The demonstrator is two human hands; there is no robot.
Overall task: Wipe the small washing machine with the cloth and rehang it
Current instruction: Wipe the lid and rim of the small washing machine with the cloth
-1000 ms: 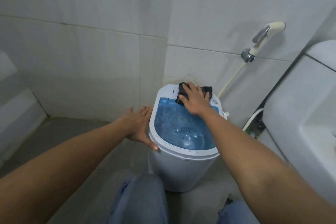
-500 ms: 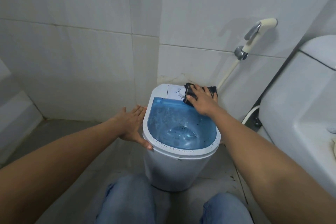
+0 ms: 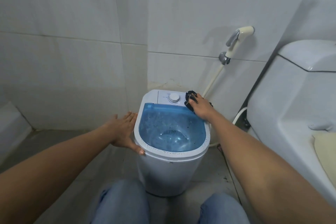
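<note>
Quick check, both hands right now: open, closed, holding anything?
Left hand: open, flat against the side of the washing machine, holding nothing.
Right hand: pressing the dark cloth onto the machine's back right corner, fingers spread over it.

Right hand (image 3: 200,108) presses cloth (image 3: 190,96), seemingly, onto washing machine (image 3: 169,171).

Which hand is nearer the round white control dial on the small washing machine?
Right. The right hand presses the black cloth just beside the dial; the left hand braces the machine's opposite side, farther away.
</note>
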